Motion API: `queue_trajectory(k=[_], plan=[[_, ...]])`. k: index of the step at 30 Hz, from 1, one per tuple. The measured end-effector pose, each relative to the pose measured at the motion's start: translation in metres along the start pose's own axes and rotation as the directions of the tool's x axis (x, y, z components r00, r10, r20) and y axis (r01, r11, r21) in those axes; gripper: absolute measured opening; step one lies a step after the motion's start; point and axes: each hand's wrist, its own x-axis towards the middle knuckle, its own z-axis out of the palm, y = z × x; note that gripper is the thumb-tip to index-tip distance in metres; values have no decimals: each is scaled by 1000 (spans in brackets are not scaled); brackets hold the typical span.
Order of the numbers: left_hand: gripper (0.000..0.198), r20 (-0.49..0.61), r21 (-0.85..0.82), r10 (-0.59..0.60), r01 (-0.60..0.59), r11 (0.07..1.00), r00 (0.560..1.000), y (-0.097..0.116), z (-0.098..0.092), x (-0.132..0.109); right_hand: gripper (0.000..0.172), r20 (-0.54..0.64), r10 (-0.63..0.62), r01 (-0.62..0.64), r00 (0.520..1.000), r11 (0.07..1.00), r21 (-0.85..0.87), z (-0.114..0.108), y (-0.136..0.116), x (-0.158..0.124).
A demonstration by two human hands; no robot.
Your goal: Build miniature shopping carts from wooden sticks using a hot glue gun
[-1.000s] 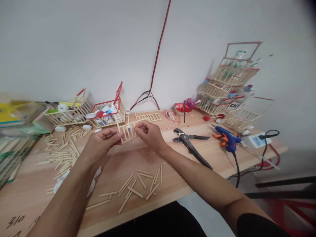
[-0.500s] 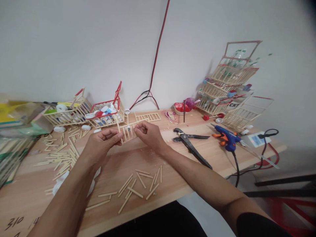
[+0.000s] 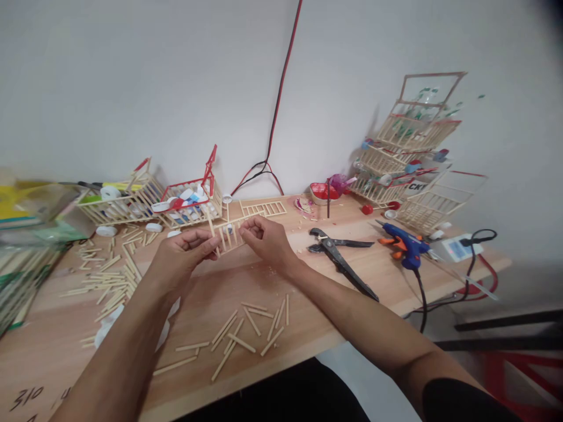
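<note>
Between my hands, tilted above the table, is a small ladder-like frame of thin wooden sticks [image 3: 227,235]. My left hand [image 3: 190,253] pinches its left end between thumb and fingers, where one stick rises upward. At the right part of the frame, my right hand [image 3: 265,239] has thumb and forefinger closed on it, covering some of its rungs. Behind it a second stick frame [image 3: 272,208] lies flat on the table. Short cut sticks [image 3: 241,342] lie scattered nearer to me.
Several loose sticks [image 3: 115,281] are heaped at left. Stick baskets [image 3: 189,205] with bottle caps stand by the wall. On the right lie black pliers [image 3: 336,255], a blue glue gun [image 3: 407,246] with its cable, and a tiered stick rack [image 3: 396,146]. A red tray [image 3: 324,193] sits behind.
Almost nothing differs. Both hands keep hold of the stick frame in nearly the same place.
</note>
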Motion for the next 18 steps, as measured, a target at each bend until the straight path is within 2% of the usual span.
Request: queue_trajectory(k=[11,18], plan=[[33,-15,-30,-7,7,1000,1000,0,0,0,16,1,8,-8,1000,1000,-9,-4,-4,-1],[29,-35,-68,12,-15,998,999,0,-3,1,20,-38,-10,8,999,998,-56,-9,-4,1]])
